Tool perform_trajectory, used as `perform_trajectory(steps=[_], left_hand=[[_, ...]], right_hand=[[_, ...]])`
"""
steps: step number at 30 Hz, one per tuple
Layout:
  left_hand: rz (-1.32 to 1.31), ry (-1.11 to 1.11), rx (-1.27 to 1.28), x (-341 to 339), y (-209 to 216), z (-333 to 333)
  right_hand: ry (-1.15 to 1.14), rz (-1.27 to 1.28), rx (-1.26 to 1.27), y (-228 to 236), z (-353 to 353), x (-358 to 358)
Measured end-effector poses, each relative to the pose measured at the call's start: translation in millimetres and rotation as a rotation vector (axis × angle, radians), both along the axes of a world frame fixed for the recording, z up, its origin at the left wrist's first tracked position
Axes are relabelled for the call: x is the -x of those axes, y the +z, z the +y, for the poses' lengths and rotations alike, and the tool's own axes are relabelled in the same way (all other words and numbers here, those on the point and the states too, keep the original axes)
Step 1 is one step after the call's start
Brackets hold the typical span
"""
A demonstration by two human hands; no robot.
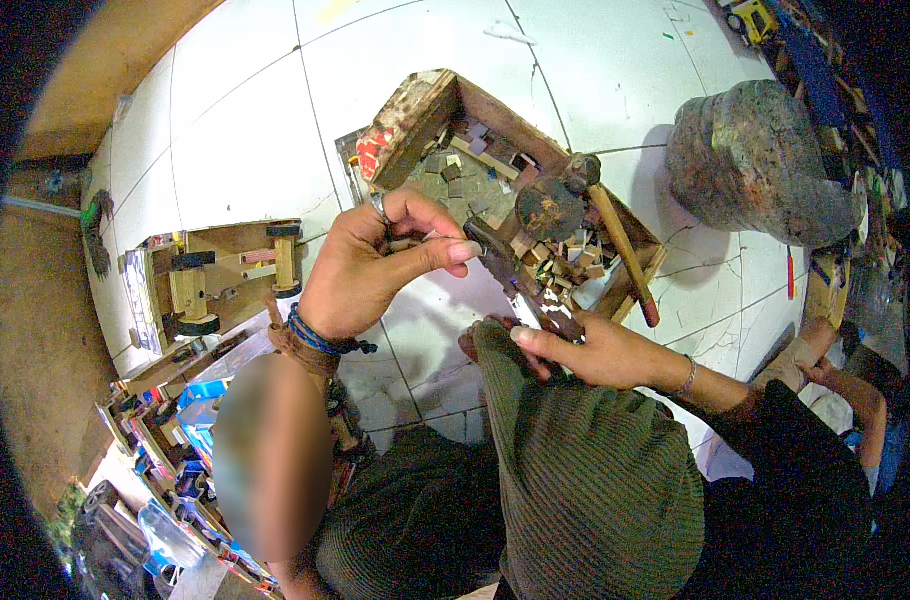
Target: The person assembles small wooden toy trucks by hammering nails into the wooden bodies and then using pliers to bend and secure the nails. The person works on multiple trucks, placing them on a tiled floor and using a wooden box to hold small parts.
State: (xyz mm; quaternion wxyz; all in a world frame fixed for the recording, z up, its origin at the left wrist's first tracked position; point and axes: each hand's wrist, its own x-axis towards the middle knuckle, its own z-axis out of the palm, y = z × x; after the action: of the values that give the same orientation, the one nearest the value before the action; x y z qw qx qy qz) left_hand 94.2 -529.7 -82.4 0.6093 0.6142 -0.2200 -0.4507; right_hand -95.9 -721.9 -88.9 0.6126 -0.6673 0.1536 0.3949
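My left hand (360, 262), with a ring and a blue cord bracelet, has thumb and forefinger pinched on a thin, small piece that I cannot make out. My right hand (615, 352) is closed around the worn handles of dark pliers (495, 255). Their jaws point up and left, close to the left fingertips. Both hands are above my lap and the near side of a wooden box (415, 125). Inside it lie several small wood offcuts (565, 265). A hammer (620, 240) with a wooden handle rests across the box's right side, beside a round dark block (549, 208).
Left on the white tiles (245, 110) lies an overturned wooden toy truck (237, 275) with black wheels. More colourful toy vehicles (165, 430) crowd the lower left. A large dark log-like block (760, 165) stands right. Another person's arm (855, 390) shows at far right.
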Motion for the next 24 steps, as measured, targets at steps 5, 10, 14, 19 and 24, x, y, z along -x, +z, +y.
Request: perform_trajectory(steps=[5, 10, 14, 19, 24], left_hand=[[-0.024, 0.025, 0.025, 6.3, -5.0, -5.5], [-0.040, -0.010, 0.007, 11.5, -7.2, -15.6], [-0.001, 0.119, 0.037, 4.6, -0.7, -8.0], [-0.169, 0.129, -0.106, 6.5, 7.1, 1.7], [-0.116, 0.251, -0.153, 15.7, 12.3, 8.0]], right_hand=[[-0.056, -0.118, 0.067, -0.9, 0.9, 0.6], [-0.094, 0.000, 0.058, 5.3, -8.1, 1.6], [-0.100, 0.014, 0.100, 1.0, -8.8, 2.8], [-0.066, -0.192, 0.028, -10.4, -4.9, 0.1], [0.026, -0.223, 0.221, -3.0, -12.3, 2.0]])
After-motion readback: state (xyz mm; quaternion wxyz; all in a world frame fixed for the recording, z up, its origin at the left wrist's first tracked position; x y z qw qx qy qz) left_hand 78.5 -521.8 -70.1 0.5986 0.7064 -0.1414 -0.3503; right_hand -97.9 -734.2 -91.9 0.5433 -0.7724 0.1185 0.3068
